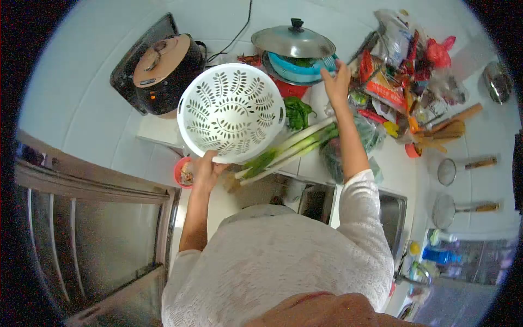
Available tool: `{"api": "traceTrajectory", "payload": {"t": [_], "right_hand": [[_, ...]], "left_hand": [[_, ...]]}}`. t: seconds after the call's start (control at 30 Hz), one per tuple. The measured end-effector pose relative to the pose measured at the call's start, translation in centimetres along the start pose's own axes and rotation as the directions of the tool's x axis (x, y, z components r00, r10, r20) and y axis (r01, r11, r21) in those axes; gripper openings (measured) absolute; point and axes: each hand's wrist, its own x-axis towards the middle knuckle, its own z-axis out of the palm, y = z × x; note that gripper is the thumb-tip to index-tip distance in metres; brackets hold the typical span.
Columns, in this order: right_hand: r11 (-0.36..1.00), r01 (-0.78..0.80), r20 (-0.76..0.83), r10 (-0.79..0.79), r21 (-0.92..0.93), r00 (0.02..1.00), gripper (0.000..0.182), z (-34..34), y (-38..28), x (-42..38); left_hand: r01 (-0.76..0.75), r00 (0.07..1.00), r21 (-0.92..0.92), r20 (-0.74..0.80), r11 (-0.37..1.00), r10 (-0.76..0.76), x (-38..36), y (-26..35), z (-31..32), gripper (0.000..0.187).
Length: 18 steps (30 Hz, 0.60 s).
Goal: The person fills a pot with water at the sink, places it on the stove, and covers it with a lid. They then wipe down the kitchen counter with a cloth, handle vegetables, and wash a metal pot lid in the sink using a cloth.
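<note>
My left hand (207,170) is closed on the near rim of a white plastic colander (231,117) with leaf-shaped holes. The colander is tilted, its inside facing me and nothing in it. At the upper right, my right hand (336,84) has its thumb and fingers around the right rim of a blue plastic basket (299,70). Some green shows inside that basket, under a domed metal pot lid (294,42) with a black knob. Green peppers (297,113) and long scallions (297,146) lie on the counter between my hands, partly behind the colander.
A rice cooker (163,71) stands at the back left. A small red bowl (184,172) sits near my left hand. Bagged vegetables (332,155) lie beside my right forearm. Packets (384,92) crowd the right corner, and strainers (447,171) hang on the wall above the sink (392,212).
</note>
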Motion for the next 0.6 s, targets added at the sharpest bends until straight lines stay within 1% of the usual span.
{"api": "traceTrajectory", "payload": {"t": [0.03,0.07,0.1,0.13,0.17,0.2,0.23,0.27,0.3,0.37,0.4,0.43,0.47,0.5,0.53,0.6], "right_hand": [[0.995,0.091,-0.056,-0.093,-0.047,0.994,0.054,0.9,0.8,2.0],[0.996,0.092,-0.055,-0.093,-0.015,0.994,0.054,1.6,1.5,4.0],[0.983,0.155,0.023,-0.153,-0.099,0.988,0.050,2.4,2.4,5.9],[0.960,0.221,0.104,-0.206,-0.173,0.973,0.047,3.6,3.2,7.5],[0.960,0.232,0.108,-0.217,-0.157,0.970,0.047,5.0,4.1,9.1],[0.988,0.129,0.127,-0.117,-0.084,0.985,0.045,6.7,4.9,10.6],[1.000,0.018,0.160,-0.016,-0.012,0.987,0.043,7.7,4.8,11.4],[1.000,-0.004,0.240,0.006,-0.010,0.971,0.048,8.4,4.9,12.4],[1.000,0.007,0.252,-0.014,0.028,0.968,0.048,9.0,4.2,13.2],[0.999,-0.047,0.296,0.048,-0.012,0.954,0.054,11.1,4.0,14.8],[0.999,-0.011,0.344,0.025,-0.044,0.938,0.061,12.5,4.6,15.6],[0.997,-0.003,0.338,0.031,-0.083,0.941,0.062,13.2,4.4,16.1],[0.993,0.005,0.331,0.035,-0.119,0.943,0.062,13.8,4.2,16.3],[0.990,-0.033,0.322,0.077,-0.140,0.944,0.067,15.1,4.8,16.7],[0.997,-0.028,0.378,0.055,-0.076,0.924,0.068,15.7,4.8,17.4],[0.994,-0.027,0.478,0.076,-0.108,0.875,0.067,16.8,5.6,18.0]], "left_hand": [[0.017,0.999,-0.002,-0.046,1.000,-0.017,0.4,-0.2,-0.2,0.034],[0.022,0.999,0.005,-0.024,1.000,-0.022,0.8,-0.5,-0.8,0.036],[0.006,1.000,-0.009,-0.031,1.000,-0.007,1.1,-1.0,-0.4,0.036],[-0.072,0.996,0.000,-0.056,0.997,0.071,0.9,-1.4,0.2,0.037],[-0.143,0.986,0.014,-0.081,0.990,0.144,1.1,-1.7,0.7,0.038],[-0.156,0.983,0.005,-0.098,0.988,0.156,1.5,-2.2,0.5,0.038],[-0.100,0.994,-0.031,-0.050,0.994,0.098,1.9,-2.5,0.0,0.039],[-0.043,0.999,-0.065,-0.004,0.997,0.043,2.1,-2.8,-0.3,0.040],[-0.072,0.997,-0.071,-0.034,0.995,0.069,1.1,-2.2,0.4,0.040],[-0.107,0.984,-0.009,-0.145,0.994,0.104,0.4,-1.6,2.3,0.040],[-0.160,0.978,0.014,-0.133,0.987,0.161,0.4,-1.5,2.6,0.040],[-0.186,0.967,0.002,-0.174,0.983,0.184,0.1,-1.3,3.1,0.040],[-0.138,0.976,-0.005,-0.172,0.990,0.135,-0.3,-0.9,3.6,0.041],[-0.088,0.982,-0.013,-0.167,0.996,0.085,-0.6,-0.4,4.0,0.041],[-0.101,0.981,-0.026,-0.171,0.995,0.095,-1.1,0.2,4.4,0.042],[-0.132,0.982,-0.029,-0.141,0.991,0.127,-1.2,0.4,4.4,0.044]]}}
